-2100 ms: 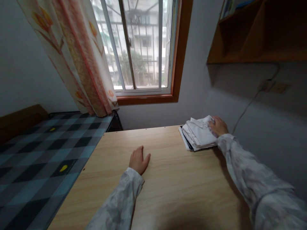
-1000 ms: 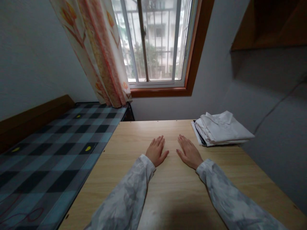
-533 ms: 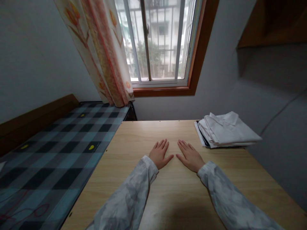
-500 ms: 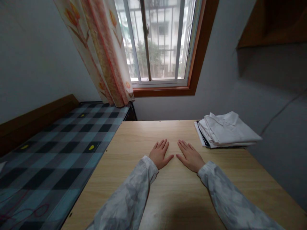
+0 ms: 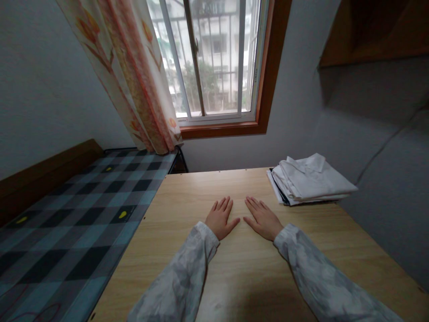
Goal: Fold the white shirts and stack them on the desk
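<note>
My left hand (image 5: 220, 219) lies flat on the light wooden table (image 5: 174, 201), palm down, with the thumb stretched out toward the right. Mirroring it, my right hand (image 5: 264, 219) rests palm down on the same wood, thumb toward the left. The two thumb tips are close but a small gap parts them. Neither hand holds anything. Beyond my right hand, at the table's far right, sits a stack of folded white clothes (image 5: 311, 179), a shirt with a collar on top and a dark layer low down. My hands do not touch the stack.
To the left of the table is a bed (image 5: 83, 214) with a checked cover and a thin reddish cord. A flowered curtain (image 5: 134, 89) hangs beside the barred window (image 5: 214, 67). A wooden cabinet (image 5: 375, 40) juts from the right wall, with a cable (image 5: 385, 152) below.
The view has turned slightly, so the window, curtain and clothes stack appear a little further left. Both hands stay flat on the table in nearly the same place.
</note>
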The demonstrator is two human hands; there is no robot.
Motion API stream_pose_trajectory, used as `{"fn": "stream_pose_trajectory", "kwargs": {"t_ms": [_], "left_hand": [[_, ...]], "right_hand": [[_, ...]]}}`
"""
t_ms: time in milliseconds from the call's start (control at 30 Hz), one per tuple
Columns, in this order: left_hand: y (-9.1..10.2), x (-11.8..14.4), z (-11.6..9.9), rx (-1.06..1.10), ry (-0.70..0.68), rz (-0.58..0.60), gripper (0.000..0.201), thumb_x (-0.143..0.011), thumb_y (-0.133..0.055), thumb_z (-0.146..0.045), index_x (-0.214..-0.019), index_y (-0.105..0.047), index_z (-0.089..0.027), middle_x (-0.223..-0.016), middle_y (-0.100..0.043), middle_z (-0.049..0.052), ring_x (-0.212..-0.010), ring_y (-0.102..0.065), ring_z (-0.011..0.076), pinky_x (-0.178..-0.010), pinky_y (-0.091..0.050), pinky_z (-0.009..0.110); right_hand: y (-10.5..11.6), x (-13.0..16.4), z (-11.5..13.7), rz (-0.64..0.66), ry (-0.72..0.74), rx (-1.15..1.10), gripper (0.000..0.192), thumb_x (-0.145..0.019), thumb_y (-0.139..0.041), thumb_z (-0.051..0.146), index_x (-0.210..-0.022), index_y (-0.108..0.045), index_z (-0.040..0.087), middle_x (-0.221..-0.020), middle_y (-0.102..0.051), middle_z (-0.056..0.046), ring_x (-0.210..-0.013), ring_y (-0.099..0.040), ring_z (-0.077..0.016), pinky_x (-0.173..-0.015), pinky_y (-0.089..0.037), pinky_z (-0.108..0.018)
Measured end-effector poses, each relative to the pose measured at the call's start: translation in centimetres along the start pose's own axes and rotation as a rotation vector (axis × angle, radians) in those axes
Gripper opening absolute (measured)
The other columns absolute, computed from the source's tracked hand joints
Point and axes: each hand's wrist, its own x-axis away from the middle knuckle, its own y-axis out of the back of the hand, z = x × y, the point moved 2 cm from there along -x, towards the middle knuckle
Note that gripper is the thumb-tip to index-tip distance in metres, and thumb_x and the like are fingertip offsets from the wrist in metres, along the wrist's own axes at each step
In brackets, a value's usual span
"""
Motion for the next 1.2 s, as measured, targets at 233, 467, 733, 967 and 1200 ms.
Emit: {"fn": "stream_pose_trajectory", "kwargs": {"t_ms": [233, 467, 733, 967, 1200], "left_hand": [[-0.5, 0.0, 0.2, 0.026, -0.014, -0.04, 0.082, -0.106, -0.047, -0.068, -0.17, -0.039, -0.018, -0.176, -0.036, 0.018, -0.164, -0.034, 0.0346, -0.133, -0.027, 0.059], [-0.1, -0.2, 0.4, 0.098, 0.002, -0.059, 0.077, -0.105, -0.052, -0.064, -0.166, -0.045, -0.018, -0.174, -0.041, 0.019, -0.161, -0.039, 0.0349, -0.132, -0.029, 0.06], [1.2, -0.8, 1.8, 0.639, 0.185, -0.347, 0.044, -0.102, -0.063, -0.05, -0.132, -0.067, -0.019, -0.12, -0.077, 0.015, -0.108, -0.075, 0.0257, -0.097, -0.06, 0.043], [1.0, -1.5, 2.5, 1.008, 0.326, -0.378, 0.043, -0.097, -0.067, -0.056, -0.117, -0.067, -0.019, -0.09, -0.077, 0.006, -0.075, -0.072, 0.0176, -0.072, -0.059, 0.032], [1.2, -1.5, 2.4, 1.027, 0.323, -0.373, 0.045, -0.094, -0.069, -0.058, -0.116, -0.069, -0.019, -0.087, -0.077, 0.005, -0.071, -0.071, 0.0168, -0.069, -0.057, 0.03]], "right_hand": [[-0.1, 0.0, -0.1, -0.024, 0.003, -0.004, 0.075, -0.11, -0.043, 0.055, -0.173, -0.032, 0.015, -0.177, -0.032, -0.015, -0.165, -0.031, -0.0288, -0.133, -0.029, -0.054], [0.7, 0.0, 0.0, -0.141, 0.056, -0.09, 0.071, -0.109, -0.045, 0.051, -0.17, -0.037, 0.016, -0.173, -0.042, -0.018, -0.162, -0.037, -0.0298, -0.131, -0.034, -0.054], [9.9, 2.0, -9.5, -0.777, -0.377, 0.078, 0.065, -0.103, -0.048, 0.057, -0.154, -0.049, 0.016, -0.162, -0.05, -0.023, -0.152, -0.044, -0.0376, -0.124, -0.035, -0.058], [11.5, 4.6, -22.0, -0.583, -0.887, 0.207, 0.1, -0.083, -0.06, 0.086, -0.138, -0.061, 0.003, -0.138, -0.062, -0.035, -0.129, -0.057, -0.0479, -0.11, -0.042, -0.06], [11.7, 3.7, -24.3, -0.355, -0.919, 0.252, 0.069, -0.091, -0.062, 0.069, -0.123, -0.075, 0.009, -0.123, -0.072, -0.028, -0.115, -0.065, -0.0401, -0.1, -0.047, -0.05]]}}
